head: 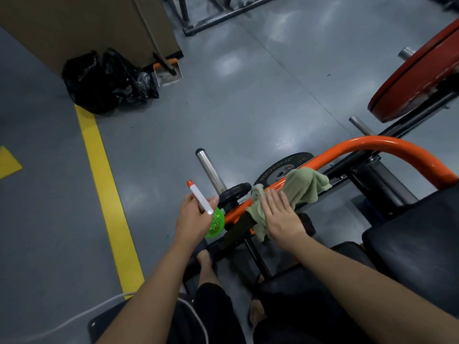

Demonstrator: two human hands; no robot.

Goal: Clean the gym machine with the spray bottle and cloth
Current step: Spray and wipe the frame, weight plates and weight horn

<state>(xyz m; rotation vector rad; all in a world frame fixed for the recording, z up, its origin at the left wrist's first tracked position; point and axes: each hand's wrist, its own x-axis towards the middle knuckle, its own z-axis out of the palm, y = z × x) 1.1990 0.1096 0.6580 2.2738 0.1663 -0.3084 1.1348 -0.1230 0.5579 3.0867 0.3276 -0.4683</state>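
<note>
A translucent green plastic spray bottle (215, 223) with a white head and an orange nozzle tip is gripped in the left hand (191, 218). The fingers and thumb are curled round the white head. The bottle is held in the air just left of the gym machine (380, 177), with its nozzle pointed up and away.

A pale green cloth (304, 184) is draped over the machine's curved orange steel tube (387, 145). The right hand (280, 217) is laid flat on the near end of the cloth, with fingers straight and close together, so the fabric is pressed against the tube and nothing is clasped.

Just behind the cloth a large black weight plate (278, 167) lettered ROGUE is seen. A smaller black plate (234, 192) is mounted beside it at the foot of a bare chrome peg (210, 170), which is tilted up and to the left. A black padded seat (417, 244) is seen at the right edge, and a large red weight plate (417, 78) is carried higher on the frame.

The grey floor (248, 95) is crossed by a yellow painted line (106, 189). Farther off, crumpled black plastic bags (104, 80) are heaped against a brown box (87, 26), with a dustpan (167, 73) set just beside them.
</note>
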